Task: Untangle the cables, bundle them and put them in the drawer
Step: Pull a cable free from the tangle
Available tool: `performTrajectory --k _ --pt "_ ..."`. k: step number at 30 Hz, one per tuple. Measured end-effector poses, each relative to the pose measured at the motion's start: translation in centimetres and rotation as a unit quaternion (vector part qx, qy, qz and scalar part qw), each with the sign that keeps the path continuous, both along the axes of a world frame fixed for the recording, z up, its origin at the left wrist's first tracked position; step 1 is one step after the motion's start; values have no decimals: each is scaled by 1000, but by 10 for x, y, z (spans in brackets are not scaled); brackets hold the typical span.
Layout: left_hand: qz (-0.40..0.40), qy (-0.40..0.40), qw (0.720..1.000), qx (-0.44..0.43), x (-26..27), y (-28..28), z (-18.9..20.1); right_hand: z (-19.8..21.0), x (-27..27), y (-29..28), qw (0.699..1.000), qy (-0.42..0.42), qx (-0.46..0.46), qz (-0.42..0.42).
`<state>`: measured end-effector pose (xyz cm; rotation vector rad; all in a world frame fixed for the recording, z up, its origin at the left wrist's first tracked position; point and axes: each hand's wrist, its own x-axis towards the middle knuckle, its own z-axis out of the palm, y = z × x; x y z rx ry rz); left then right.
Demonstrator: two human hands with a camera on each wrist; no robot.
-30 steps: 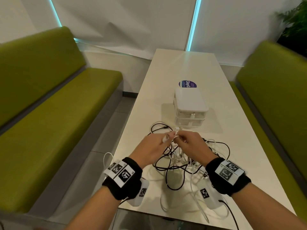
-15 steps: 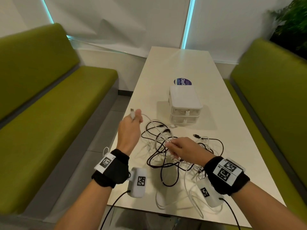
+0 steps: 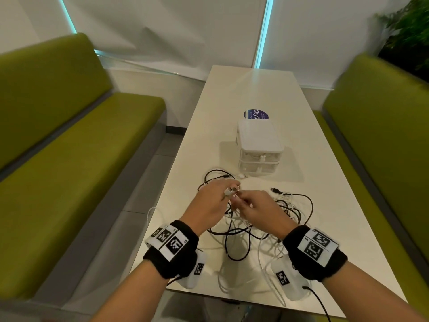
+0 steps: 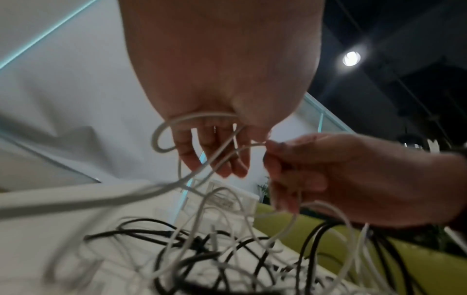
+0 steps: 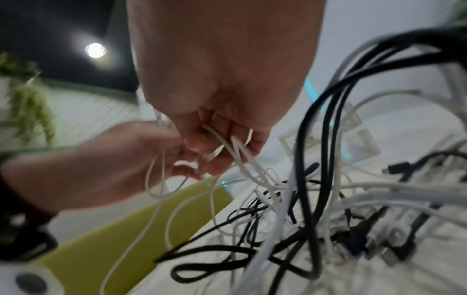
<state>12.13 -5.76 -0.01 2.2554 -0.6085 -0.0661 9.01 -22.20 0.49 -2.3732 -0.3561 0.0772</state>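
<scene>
Hands meet above tangle on desk. Left hand and right hand each pinch one white cable (likely feeding it free). Drawer unit waits beyond.

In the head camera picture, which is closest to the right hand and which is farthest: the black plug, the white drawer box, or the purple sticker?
From the right hand:
1. Black plug, just beyond the hand, slightly right.
2. White drawer box, farther up the table.
3. Purple sticker, behind the box.

White and black cables tangled on cream surface. White drawer box. Olive-green benches. Black wristbands with black-and-white square-code tags. Dark blue round sticker. Cyan light strips.
</scene>
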Motion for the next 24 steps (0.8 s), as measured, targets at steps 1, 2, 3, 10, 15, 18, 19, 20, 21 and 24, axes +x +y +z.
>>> performTrajectory --k 1,2,3,10,15,18,19,20,21,24 --pt "-2 -30 998 51 0 1 -3 0 -1 -2 1000 -5 25 -4" --pt "-3 -54 995 82 -1 2 -5 0 -2 -4 999 -4 42 -7" --pt "-4 -66 994 88 -2 3 -4 0 -2 -5 999 -1 48 -6" --pt "127 -121 980 -96 3 22 32 -7 1 -15 998 36 -56 -4" --pt "213 -119 970 -13 15 34 45 -8 2 -21 995 33 -88 -17" --pt "151 -157 976 9 13 30 30 -6 1 -18 993 50 -110 -9" --pt "131 -150 980 -13 11 27 26 -5 1 -17 992 55 -113 -10" --pt "108 -121 986 -36 9 24 25 -5 2 -15 991 60 -116 -14" --pt "81 -68 993 -55 8 19 24 -6 2 -14 990 64 -121 -18" --pt "-27 46 998 -26 1 5 21 -4 4 -10 986 59 -152 -27"
